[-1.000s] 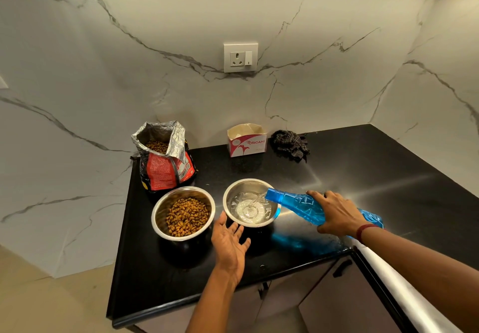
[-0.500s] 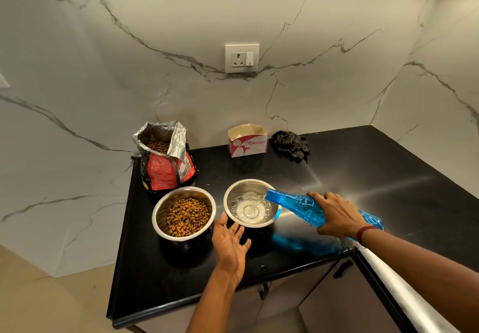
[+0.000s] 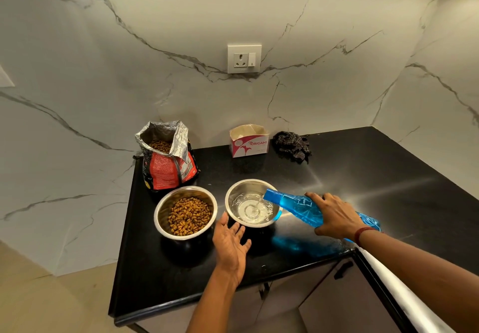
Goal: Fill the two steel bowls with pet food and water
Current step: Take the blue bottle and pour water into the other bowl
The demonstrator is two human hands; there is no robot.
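My right hand (image 3: 334, 216) grips the blue bottle (image 3: 293, 205) from above, fingers curled over its body. The bottle lies tilted almost flat, its mouth over the rim of the water bowl (image 3: 241, 190) just to the left of that hand. A thin stream runs from the mouth into the water (image 3: 248, 211) pooled in the bowl.

My left hand (image 3: 230, 242) is spread open and holds nothing. Its fingertips reach the near side of the water bowl; I cannot tell if they touch it.

The food bowl (image 3: 162, 216), left of my left hand, holds brown kibble (image 3: 189, 216). Beyond it stands the open bag (image 3: 166, 169). Both bowls sit on the black counter (image 3: 363, 177). Far beyond my hands, by the wall, are a small box (image 3: 250, 143) and a dark cloth (image 3: 293, 144).
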